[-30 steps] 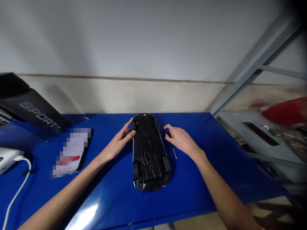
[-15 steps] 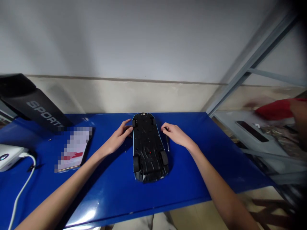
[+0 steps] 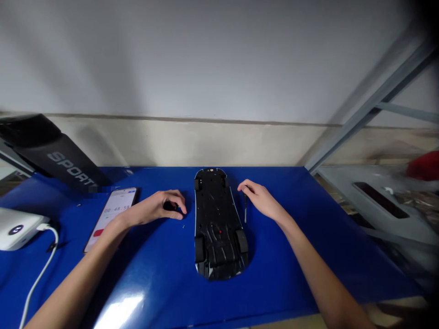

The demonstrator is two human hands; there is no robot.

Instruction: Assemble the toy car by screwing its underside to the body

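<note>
A toy car [image 3: 216, 219] lies upside down on the blue table, its black underside and wheels facing up. To its left, my left hand [image 3: 168, 205] is close to the tabletop, fingers curved and thumb apart, holding nothing that I can make out. A tiny light piece, perhaps a screw [image 3: 183, 226], rests on the table just below those fingertips. On the car's right side my right hand [image 3: 259, 198] is closed around the dark handle of a small screwdriver [image 3: 245, 212]. Its metal shaft points down toward me, apart from the car.
A phone [image 3: 115, 205] showing a running timer lies at the left, partly behind my forearm. Beyond it leans a black SPORT bottle [image 3: 68, 160]. A white power bank [image 3: 22, 228] with a white cable [image 3: 39, 276] sits far left. A metal frame [image 3: 346, 135] borders the right.
My left hand has moved away from the car's side, leftward and lower, to the table. My right hand keeps the screwdriver beside the car. The camera view has shifted slightly.
</note>
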